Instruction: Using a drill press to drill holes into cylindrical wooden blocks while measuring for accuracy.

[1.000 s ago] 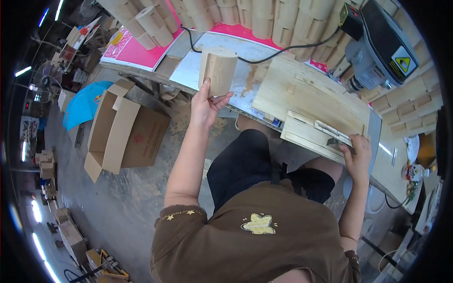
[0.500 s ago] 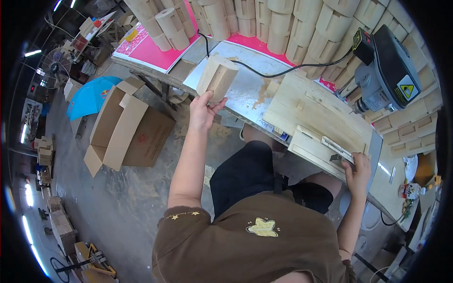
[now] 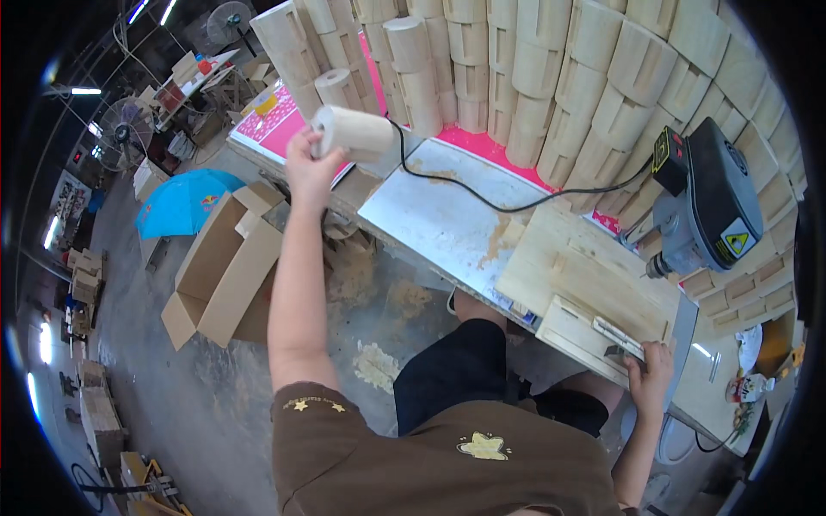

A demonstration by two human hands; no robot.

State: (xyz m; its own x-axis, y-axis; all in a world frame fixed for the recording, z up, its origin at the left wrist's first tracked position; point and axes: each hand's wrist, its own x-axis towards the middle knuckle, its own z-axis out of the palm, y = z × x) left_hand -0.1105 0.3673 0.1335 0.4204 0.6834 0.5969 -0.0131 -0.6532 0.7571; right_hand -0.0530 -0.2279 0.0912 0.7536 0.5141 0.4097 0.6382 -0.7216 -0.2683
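Note:
A pale wooden cylinder (image 3: pixel 360 135) with a round hole in its end lies tilted in my left hand (image 3: pixel 311 168), held up above the left part of the bench. The fingers and thumb close on its holed end. At the right, my right hand (image 3: pixel 651 375) curls around the near end of a slim metal bar (image 3: pixel 616 337). That bar lies over a wooden jig (image 3: pixel 581 337) fixed on a wide wooden board (image 3: pixel 594 275). Beyond the board stands a grey and black drill press (image 3: pixel 699 198), its chuck above the board's right side.
Stacked wooden cylinders (image 3: pixel 538 103) line the bench's back on a pink sheet. A black cable (image 3: pixel 482 205) crosses the white bench top (image 3: pixel 430 202). On the floor at left sit an open cardboard box (image 3: pixel 219 275) and a blue umbrella (image 3: pixel 185 202). A bottle (image 3: pixel 747 390) stands far right.
My left hand has moved left and farther away with the wooden cylinder, turning it from near upright to lying sideways. My right hand stays on the metal bar. The view has shifted slightly.

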